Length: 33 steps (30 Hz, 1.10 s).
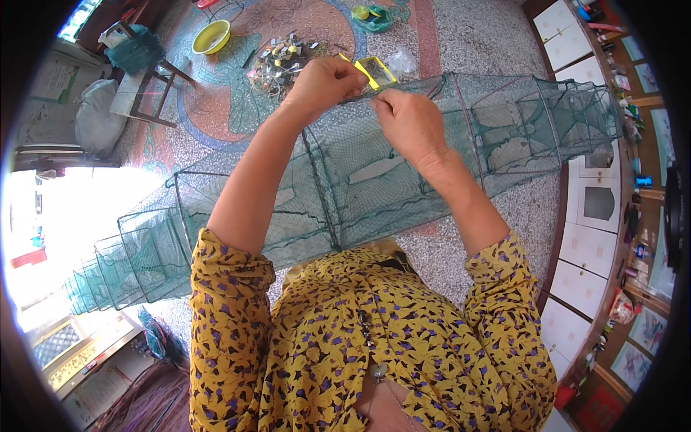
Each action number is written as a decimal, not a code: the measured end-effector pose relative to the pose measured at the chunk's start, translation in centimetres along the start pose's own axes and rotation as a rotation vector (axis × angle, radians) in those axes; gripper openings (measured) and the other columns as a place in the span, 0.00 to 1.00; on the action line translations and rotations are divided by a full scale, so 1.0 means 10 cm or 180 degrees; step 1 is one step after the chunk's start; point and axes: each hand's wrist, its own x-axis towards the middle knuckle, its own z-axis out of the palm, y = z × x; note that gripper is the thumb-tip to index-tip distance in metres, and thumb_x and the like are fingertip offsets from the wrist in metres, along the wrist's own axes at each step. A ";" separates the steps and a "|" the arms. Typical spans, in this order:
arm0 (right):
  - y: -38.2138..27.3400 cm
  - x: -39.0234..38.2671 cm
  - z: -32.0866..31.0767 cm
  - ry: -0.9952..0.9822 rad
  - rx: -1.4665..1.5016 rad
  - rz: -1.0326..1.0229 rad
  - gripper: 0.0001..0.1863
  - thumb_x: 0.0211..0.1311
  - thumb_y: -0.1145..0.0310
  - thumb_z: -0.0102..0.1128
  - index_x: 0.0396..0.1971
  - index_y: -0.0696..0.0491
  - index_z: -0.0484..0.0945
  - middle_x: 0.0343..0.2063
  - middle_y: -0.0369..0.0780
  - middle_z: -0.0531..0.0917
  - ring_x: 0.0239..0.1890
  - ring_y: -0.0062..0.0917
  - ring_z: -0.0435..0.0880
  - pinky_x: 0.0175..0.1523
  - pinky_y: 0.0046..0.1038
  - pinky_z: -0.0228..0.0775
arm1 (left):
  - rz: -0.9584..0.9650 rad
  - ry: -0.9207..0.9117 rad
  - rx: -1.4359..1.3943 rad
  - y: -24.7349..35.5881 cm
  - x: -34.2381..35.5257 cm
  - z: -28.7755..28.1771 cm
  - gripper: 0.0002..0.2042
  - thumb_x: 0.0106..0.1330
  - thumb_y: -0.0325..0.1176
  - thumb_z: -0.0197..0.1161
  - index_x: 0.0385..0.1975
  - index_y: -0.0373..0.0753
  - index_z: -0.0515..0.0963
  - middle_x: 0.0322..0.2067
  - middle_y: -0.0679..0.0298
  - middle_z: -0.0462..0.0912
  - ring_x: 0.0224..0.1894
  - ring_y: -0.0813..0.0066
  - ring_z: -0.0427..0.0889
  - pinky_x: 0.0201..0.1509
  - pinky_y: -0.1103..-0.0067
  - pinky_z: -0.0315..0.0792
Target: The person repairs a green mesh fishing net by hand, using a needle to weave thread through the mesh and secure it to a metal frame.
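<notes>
A long green mesh fish trap (403,173) with dark rectangular frames stretches across the view in front of my body. Over its far edge, near the middle, both my hands are raised close together. The fingertips of my left hand (325,88) are pinched together; whatever lies between them is too small to make out. My right hand (412,124) is closed, thumb against finger, on the netting's far edge. A small gap separates the two hands.
Beyond the hands are a yellow open tray (377,73), a heap of small parts and cords (277,65), a yellow basin (211,37) and a green bowl (372,19). A wooden stool (147,90) stands far left. White cabinets (584,268) line the right side.
</notes>
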 end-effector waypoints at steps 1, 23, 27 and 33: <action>0.00 0.00 0.02 0.0006 0.0124 0.0000 0.12 0.59 0.61 0.56 0.23 0.53 0.79 0.20 0.47 0.80 0.27 0.45 0.81 0.32 0.43 0.72 | -0.0036 -0.0026 0.0081 0.00 -0.01 0.00 0.08 0.66 0.32 0.59 0.35 0.34 0.79 0.28 0.69 0.80 0.29 0.86 0.75 0.35 0.86 0.71; -0.29 0.60 -0.52 0.1604 0.2493 -0.1078 0.08 0.67 0.66 0.52 0.32 0.54 0.74 0.21 0.33 0.79 0.22 0.13 0.75 0.28 0.17 0.65 | 0.0642 0.0141 -0.0420 -0.05 -0.03 0.01 0.10 0.67 0.36 0.58 0.42 0.38 0.75 0.30 0.70 0.76 0.34 0.84 0.74 0.41 0.84 0.71; -0.20 0.46 -0.83 0.1060 0.2366 -0.0965 0.08 0.70 0.68 0.49 0.31 0.55 0.71 0.21 0.33 0.76 0.25 0.12 0.73 0.31 0.16 0.65 | 0.1274 0.0037 -0.0103 0.04 -0.08 0.11 0.09 0.66 0.37 0.59 0.40 0.40 0.77 0.31 0.71 0.73 0.36 0.83 0.71 0.42 0.84 0.68; 0.18 0.25 -1.28 0.0371 0.0273 -0.1292 0.11 0.59 0.59 0.60 0.30 0.52 0.79 0.19 0.37 0.80 0.18 0.24 0.76 0.26 0.24 0.68 | 0.1259 -0.0297 0.0453 -0.01 -0.07 0.09 0.09 0.62 0.39 0.61 0.31 0.39 0.79 0.25 0.70 0.73 0.31 0.81 0.70 0.39 0.80 0.68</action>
